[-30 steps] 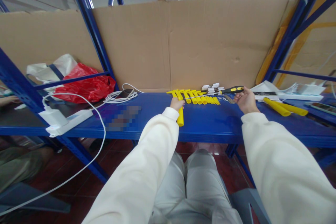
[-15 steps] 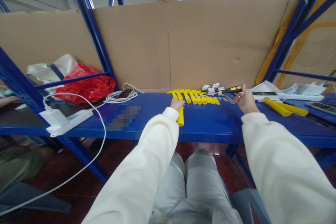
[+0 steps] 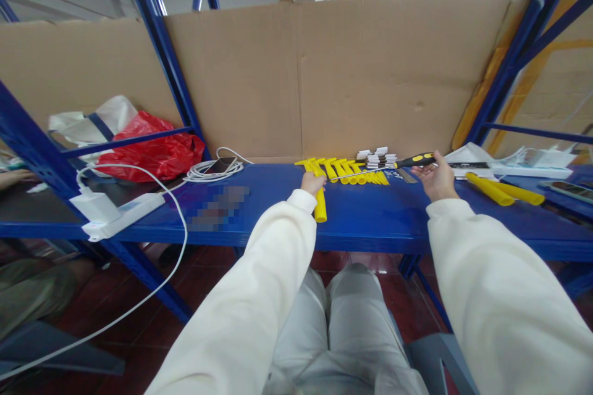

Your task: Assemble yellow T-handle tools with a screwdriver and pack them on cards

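Blue metal bench (image 3: 259,216): beneath both hands
Left hand (image 3: 313,183): fingers clamped on yellow plastic tube (image 3: 320,210)
Right hand (image 3: 435,180): fingers pinching black-and-yellow screwdriver (image 3: 416,160)
Risk: slipping if misaligned; contact unclear

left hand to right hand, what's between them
In the head view, the screwdriver lies between, its handle in the right hand, its shaft pointing toward the left hand.

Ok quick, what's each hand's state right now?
Left hand: closed, holding a yellow tubular piece.
Right hand: closed, holding a black-and-yellow metal-shafted screwdriver.
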### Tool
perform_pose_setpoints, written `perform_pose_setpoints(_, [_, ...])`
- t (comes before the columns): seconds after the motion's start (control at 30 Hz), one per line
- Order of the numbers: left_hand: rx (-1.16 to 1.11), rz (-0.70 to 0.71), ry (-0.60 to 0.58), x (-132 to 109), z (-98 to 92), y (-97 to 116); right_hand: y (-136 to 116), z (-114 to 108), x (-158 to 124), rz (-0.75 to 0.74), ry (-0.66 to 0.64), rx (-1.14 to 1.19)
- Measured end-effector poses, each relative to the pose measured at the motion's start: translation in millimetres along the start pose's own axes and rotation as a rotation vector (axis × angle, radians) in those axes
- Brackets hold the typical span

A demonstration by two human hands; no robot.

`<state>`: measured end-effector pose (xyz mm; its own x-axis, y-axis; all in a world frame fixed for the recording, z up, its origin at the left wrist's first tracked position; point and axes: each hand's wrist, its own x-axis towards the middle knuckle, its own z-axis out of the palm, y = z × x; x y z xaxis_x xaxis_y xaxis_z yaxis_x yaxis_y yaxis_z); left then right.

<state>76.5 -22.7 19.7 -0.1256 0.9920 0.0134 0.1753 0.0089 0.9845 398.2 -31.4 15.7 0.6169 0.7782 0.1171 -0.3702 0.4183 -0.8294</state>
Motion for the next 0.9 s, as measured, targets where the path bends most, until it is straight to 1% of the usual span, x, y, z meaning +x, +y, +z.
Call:
perform_pose_setpoints(0.17, [0.005, 0.008, -0.004, 1.6, -0.5, -1.1, 1.7, -0.9, 0.5, -0.01, -0.068, 0.001])
perform_pose_setpoints(0.23, [0.002, 0.006, 0.003, 1.8, -0.4, -1.2, 1.7, 0.6, -2.1, -0.001, -0.077, -0.001])
perform_pose_setpoints(0.37, [-0.008, 0.007, 0.014, 2.5, 0.7, -1.5, -1.5, 5.0, -12.1, 0.043, -0.055, -0.029])
perform_pose_setpoints(0.5, [-0.025, 0.008, 0.014, 4.4, 1.1, -2.4, -4.8, 8.8, -22.5, 0.109, -0.094, -0.135])
perform_pose_setpoints(0.6, [-0.029, 0.006, 0.014, 5.3, 0.3, -2.8, -2.9, 10.3, -27.2, 0.162, -0.17, -0.261])
perform_pose_setpoints(0.77, [-0.023, 0.001, 0.008, 3.9, -0.8, -1.6, 8.8, 9.1, -30.3, 0.28, -0.335, -0.568])
perform_pose_setpoints(0.83, [-0.028, -0.002, 0.012, 3.2, -0.6, -1.1, 13.9, 7.3, -29.6, 0.297, -0.4, -0.612])
perform_pose_setpoints(0.9, [-0.031, -0.006, 0.02, 3.0, -0.1, -1.1, 17.2, 5.8, -28.3, 0.292, -0.437, -0.609])
